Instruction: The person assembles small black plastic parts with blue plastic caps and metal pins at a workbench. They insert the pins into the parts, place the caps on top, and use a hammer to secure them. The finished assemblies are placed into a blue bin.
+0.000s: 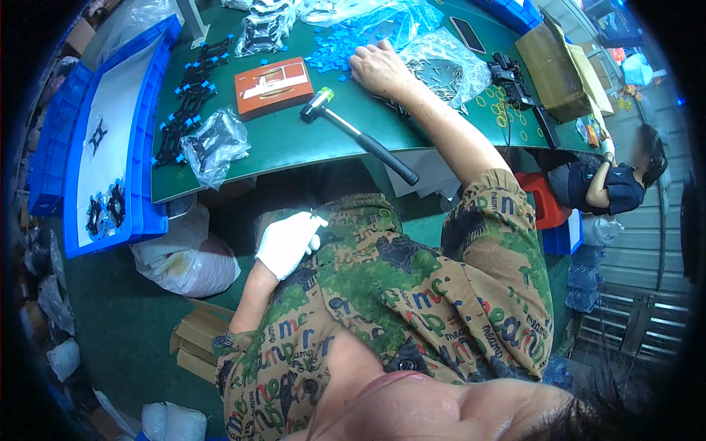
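Observation:
My right hand (382, 71), bare, lies palm down at the edge of a scatter of small blue pieces (331, 50), its fingers somewhat apart. Beside it is a clear bag of small metal pins or screws (440, 70). In a white glove, my left hand (289, 241) is held above my lap with its fingers curled together. Something tiny may be at its fingertips, too small to name. A mallet (360, 137) with a black grip lies across the near table edge, beside an orange-red block (273, 87). Black X-shaped parts with blue tips (190, 103) line the table's left side.
A blue tray (151, 220) holding black parts stands left of the green table (294, 143). Bagged parts (217, 147) lie at its near left. A phone (467, 34), yellow rings (501, 110) and a cardboard box (551, 70) are rightward. Another person (614, 180) sits at far right.

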`<state>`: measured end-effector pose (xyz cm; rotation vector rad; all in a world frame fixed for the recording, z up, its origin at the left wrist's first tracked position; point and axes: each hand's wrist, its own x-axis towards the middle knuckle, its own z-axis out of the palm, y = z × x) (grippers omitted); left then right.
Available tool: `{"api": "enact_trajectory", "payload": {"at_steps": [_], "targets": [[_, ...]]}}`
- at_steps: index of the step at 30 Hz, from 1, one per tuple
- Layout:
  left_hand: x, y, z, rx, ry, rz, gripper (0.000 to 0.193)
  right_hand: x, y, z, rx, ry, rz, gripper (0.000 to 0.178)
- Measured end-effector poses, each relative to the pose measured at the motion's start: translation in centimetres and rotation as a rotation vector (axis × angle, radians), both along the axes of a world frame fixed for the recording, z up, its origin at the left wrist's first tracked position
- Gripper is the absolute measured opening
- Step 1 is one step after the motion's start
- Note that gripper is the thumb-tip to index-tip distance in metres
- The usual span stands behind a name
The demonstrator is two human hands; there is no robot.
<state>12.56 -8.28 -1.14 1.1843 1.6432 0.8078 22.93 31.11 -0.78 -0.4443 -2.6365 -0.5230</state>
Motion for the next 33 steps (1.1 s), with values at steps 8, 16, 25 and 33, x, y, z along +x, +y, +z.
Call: {"api": "enact_trajectory", "payload": {"at_steps": [8,16,25,33], "targets": [[-0.3,0.2,0.3,-0.03,-0.011,0.032,0.032,1.3,-4.7,3.4,-0.506,0.262,0.199,0.027],[0.0,1.1,1.2,-0.033,-0.123,0.078,0.024,4.7,-19.2,2.5,-1.074,-0.07,0.594,0.024],[-0.7,0.4,-0.3,0.087,-0.168,0.114,0.023,4.5,-23.3,0.0,-1.043,0.109,0.464,0.019],[-0.2,0.2,-0.2,0.018,-0.231,0.122,0.022,5.1,-24.9,-2.0,-1.481,0.097,0.203,0.03]]}}
